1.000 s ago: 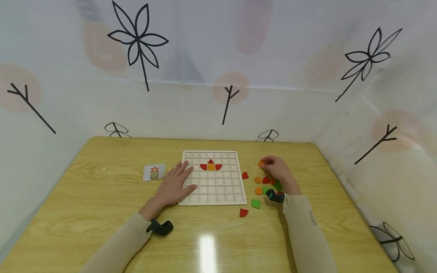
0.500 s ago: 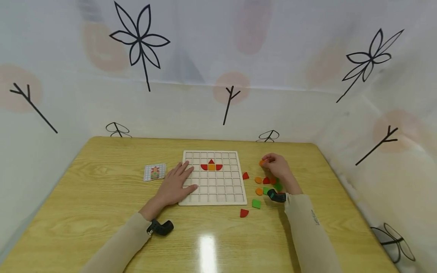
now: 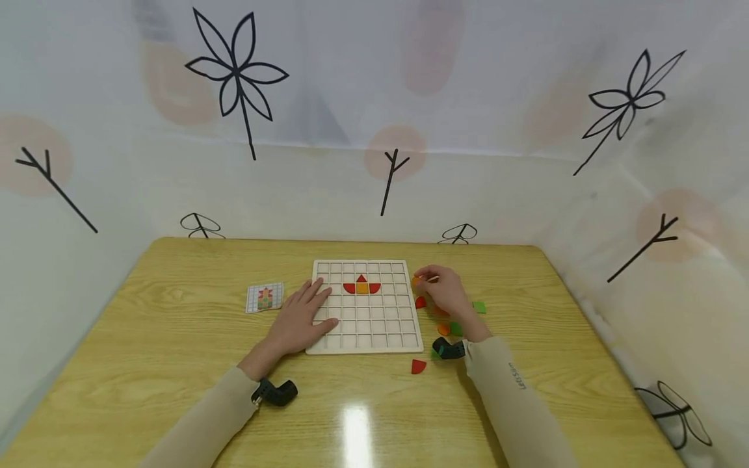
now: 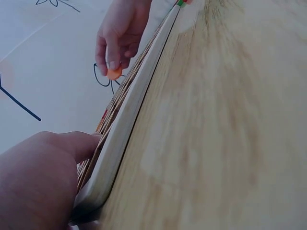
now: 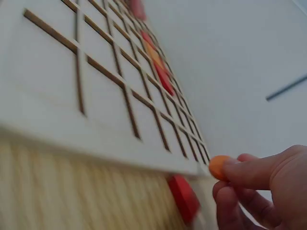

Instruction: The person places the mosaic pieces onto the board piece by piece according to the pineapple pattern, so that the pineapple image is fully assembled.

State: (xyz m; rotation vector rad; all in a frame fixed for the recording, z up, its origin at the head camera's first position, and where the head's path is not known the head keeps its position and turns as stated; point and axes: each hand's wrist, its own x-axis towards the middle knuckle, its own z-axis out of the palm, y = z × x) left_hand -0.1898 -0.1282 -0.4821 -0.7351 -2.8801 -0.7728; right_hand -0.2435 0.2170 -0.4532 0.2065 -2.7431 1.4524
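My left hand [image 3: 298, 320] lies with spread fingers on the left side of a white grid board [image 3: 384, 327]. Between thumb and fingertips, my right hand [image 3: 449, 294] pinches an orange round piece [image 5: 218, 167], just off the board's right edge and above the table. Set in the upper part of the grid are a red triangle [image 3: 361, 279], an orange square [image 3: 362, 288] below it, and a red curved piece [image 3: 350, 288] on either side of the square. A small pattern card [image 3: 264, 298] with a coloured figure lies left of the board, near my left fingertips.
Loose pieces lie right of the board: a red piece [image 3: 420, 302] near its edge, an orange disc [image 3: 443, 329], a green piece [image 3: 480, 307] and others partly hidden under my right arm. A red quarter-circle [image 3: 418, 366] lies nearer me. A patterned cloth [image 3: 328, 188] hangs behind the table.
My right hand has moved left, carrying the orange round piece from beyond the loose pieces to beside the board's right edge. The left hand stays in place on the board.
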